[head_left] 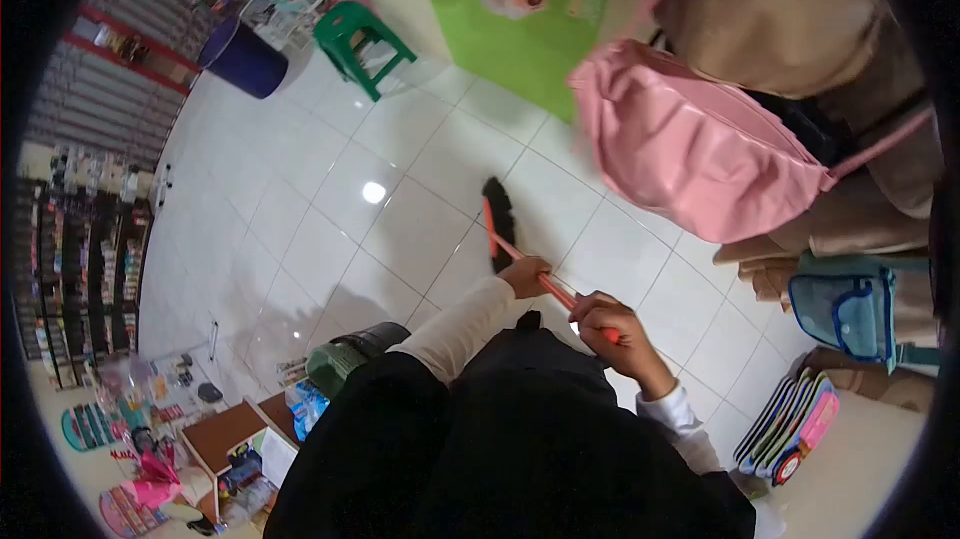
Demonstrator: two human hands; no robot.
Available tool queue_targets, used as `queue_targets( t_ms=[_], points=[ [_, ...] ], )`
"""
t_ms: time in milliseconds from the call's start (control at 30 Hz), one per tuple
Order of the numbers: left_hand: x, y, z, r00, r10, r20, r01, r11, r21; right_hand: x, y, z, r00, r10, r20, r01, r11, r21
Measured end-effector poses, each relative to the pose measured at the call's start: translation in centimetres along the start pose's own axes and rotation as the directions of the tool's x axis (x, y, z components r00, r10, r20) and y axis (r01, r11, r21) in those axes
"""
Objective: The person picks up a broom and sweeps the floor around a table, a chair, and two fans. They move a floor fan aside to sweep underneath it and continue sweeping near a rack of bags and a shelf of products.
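Observation:
A broom [501,223] with black bristles and an orange-red head and handle rests with its bristles on the white tiled floor [410,229]. My left hand [525,277] is wrapped round the handle just above the broom head. Further up, close to my body, my right hand [609,327] grips the handle near its end, which pokes out past the fingers. Both sleeves are white, and dark clothing covers the lower middle of the view.
A green stool [362,45] and a dark blue bin [243,59] stand at the far left. Pink and brown bags [690,144] hang on the right. A teal pouch [845,309] hangs below them. Stocked shelves [90,269] line the left; a cluttered brown desk [225,434] is lower left.

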State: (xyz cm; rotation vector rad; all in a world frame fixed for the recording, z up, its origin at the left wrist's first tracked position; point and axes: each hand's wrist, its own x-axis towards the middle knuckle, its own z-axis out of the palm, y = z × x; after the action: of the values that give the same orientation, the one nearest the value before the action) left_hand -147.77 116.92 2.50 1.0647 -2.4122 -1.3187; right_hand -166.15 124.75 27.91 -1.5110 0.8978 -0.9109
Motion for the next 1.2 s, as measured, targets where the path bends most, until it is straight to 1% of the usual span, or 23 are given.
queue_targets(
  t_ms=[33, 67, 167, 200, 267, 300, 333, 367, 433, 500, 567, 633, 667, 700, 767, 800, 833, 900, 967, 1033, 1100, 1167, 1200],
  points=[
    [-1.2, -3.3, 0.2, 0.999, 0.031, -0.021, -0.030, 0.999, 0.035, 0.6, 1.1, 1.3, 1.000, -0.004, 0.001, 0.004, 1.000, 0.018],
    [-2.4, -4.7, -1.1, 0.999, -0.033, 0.032, 0.029, 0.994, 0.102, 1.1, 2.2, 2.4, 0.998, 0.043, 0.036, -0.045, 0.997, 0.060],
    [-5.4, -8.4, -3.1, 0.993, -0.120, -0.013, 0.121, 0.975, 0.186, 2.5, 5.3, 5.9, 0.999, 0.030, -0.014, -0.027, 0.986, 0.162],
    [-5.8, -9.0, -3.5, 0.994, -0.101, -0.048, 0.108, 0.972, 0.209, 2.8, 6.1, 6.4, 0.998, 0.055, 0.024, -0.058, 0.981, 0.183],
    [-6.8, -9.9, -4.3, 0.992, -0.060, -0.114, 0.088, 0.962, 0.257, 2.8, 6.7, 6.5, 0.996, 0.086, -0.017, -0.082, 0.980, 0.183],
    [-6.7, -9.6, -4.5, 0.984, -0.121, -0.133, 0.148, 0.965, 0.217, 3.0, 6.8, 6.5, 0.994, 0.104, -0.037, -0.095, 0.978, 0.184],
    [-6.0, -8.4, -4.7, 0.972, -0.182, -0.149, 0.207, 0.963, 0.173, 3.2, 6.0, 6.0, 0.991, 0.109, -0.075, -0.089, 0.969, 0.232],
    [-5.4, -6.7, -5.0, 0.957, -0.241, -0.160, 0.262, 0.956, 0.130, 3.4, 4.8, 4.7, 0.995, 0.072, -0.073, -0.062, 0.989, 0.137],
    [-5.4, 0.0, -7.3, 0.930, -0.180, -0.320, 0.193, 0.981, 0.006, 3.1, 1.3, 2.4, 0.993, -0.031, -0.110, 0.043, 0.994, 0.105],
    [-5.2, 5.7, -8.5, 0.923, -0.081, -0.376, 0.071, 0.997, -0.040, 3.2, -3.7, 0.9, 0.979, -0.143, -0.145, 0.165, 0.974, 0.152],
    [-6.1, 12.0, -9.7, 0.917, -0.106, -0.385, 0.007, 0.968, -0.250, 2.8, -8.5, 0.2, 0.987, -0.122, -0.105, 0.144, 0.961, 0.237],
    [-5.8, 13.2, -7.6, 0.894, 0.051, -0.445, -0.126, 0.982, -0.140, 2.5, -10.5, -0.4, 0.988, -0.138, 0.068, 0.116, 0.959, 0.259],
    [-5.5, 12.6, -5.9, 0.921, -0.009, -0.390, -0.044, 0.991, -0.129, 2.3, -10.9, 0.5, 0.994, -0.097, 0.046, 0.078, 0.949, 0.307],
    [-5.9, 11.7, -4.5, 0.921, -0.050, -0.385, -0.001, 0.991, -0.130, 2.8, -10.3, 0.7, 0.972, -0.166, 0.166, 0.125, 0.964, 0.233],
    [-6.5, 10.0, -2.0, 0.919, -0.125, -0.374, 0.080, 0.988, -0.134, 3.1, -9.0, 2.6, 0.954, -0.062, 0.292, 0.046, 0.997, 0.059],
    [-7.4, 9.2, -0.7, 0.881, -0.087, -0.464, 0.043, 0.994, -0.105, 3.2, -8.4, 3.5, 0.924, -0.026, 0.382, 0.020, 1.000, 0.021],
    [-8.5, 8.1, -0.2, 0.876, -0.137, -0.462, 0.076, 0.986, -0.148, 3.3, -7.6, 4.4, 0.884, 0.013, 0.466, -0.004, 1.000, -0.021],
    [-11.4, 6.1, 1.1, 0.861, -0.243, -0.447, 0.147, 0.960, -0.240, 3.1, -4.5, 6.1, 0.829, -0.102, 0.550, 0.086, 0.995, 0.055],
    [-14.4, 3.7, 1.6, 0.867, -0.285, -0.408, 0.200, 0.951, -0.237, 2.4, -2.5, 8.1, 0.830, -0.089, 0.551, 0.027, 0.993, 0.119],
    [-17.4, 2.1, 1.1, 0.843, -0.324, -0.430, 0.307, 0.945, -0.110, 1.7, 0.4, 10.3, 0.826, -0.095, 0.555, 0.031, 0.992, 0.124],
    [-19.9, -3.3, 2.9, 0.830, -0.292, -0.475, 0.335, 0.942, 0.006, 1.3, 3.1, 12.5, 0.808, -0.088, 0.583, 0.035, 0.994, 0.102],
    [-22.6, -5.6, 1.3, 0.855, -0.309, -0.417, 0.406, 0.899, 0.165, 1.2, 5.4, 15.0, 0.771, -0.071, 0.633, 0.043, 0.997, 0.059],
    [-23.6, -6.5, 1.1, 0.812, -0.328, -0.483, 0.459, 0.870, 0.179, 1.3, 6.4, 16.4, 0.766, -0.075, 0.639, 0.068, 0.997, 0.036]
  ],
)
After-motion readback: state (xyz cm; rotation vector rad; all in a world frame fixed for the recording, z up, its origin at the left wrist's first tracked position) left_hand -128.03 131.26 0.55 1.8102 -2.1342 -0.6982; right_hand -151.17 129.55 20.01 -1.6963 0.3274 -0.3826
